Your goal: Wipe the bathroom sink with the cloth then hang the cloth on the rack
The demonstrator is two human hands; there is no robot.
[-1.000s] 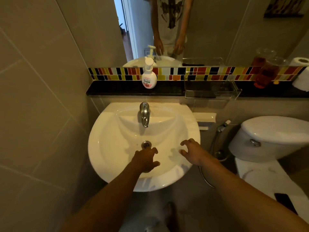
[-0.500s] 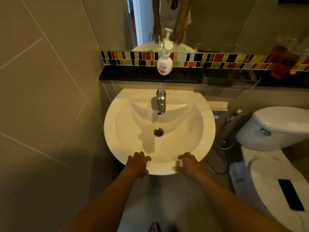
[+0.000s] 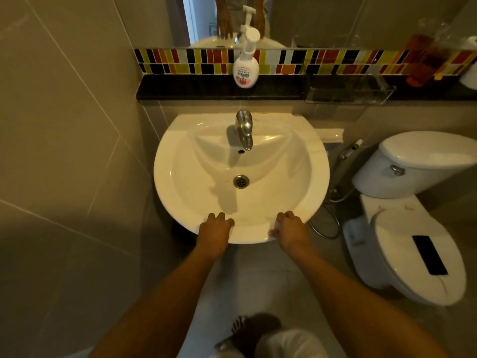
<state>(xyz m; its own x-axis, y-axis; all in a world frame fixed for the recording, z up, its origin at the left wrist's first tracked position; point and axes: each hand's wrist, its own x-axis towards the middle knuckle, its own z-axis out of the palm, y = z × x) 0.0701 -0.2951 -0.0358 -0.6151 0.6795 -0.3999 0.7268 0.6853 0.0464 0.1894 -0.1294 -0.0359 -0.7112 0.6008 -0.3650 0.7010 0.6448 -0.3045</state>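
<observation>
- Sink: white round basin mounted on the wall under a dark ledge. The drain sits at its centre and is the dial centre for the positions below.
- Left hand: at 7 o'clock, on the front rim. Its fingers are close together and slightly bent. They lie on the rim and hold nothing.
- Faucet: at 12 o'clock, with the spout pointing toward the drain.
- Soap bottle: upright on the ledge, beyond the faucet at 12 o'clock.
- Right hand: at 5 o'clock, on the front rim. Its fingers are bent over the rim and the thumb points toward the left hand. It holds nothing.
- Clear tray: on the ledge at 2 o'clock.
- Spray hose: at 3 o'clock, between the sink and the toilet.
- Toilet: at 4 o'clock, with the lid down. A flat black object lies on the lid.
</observation>
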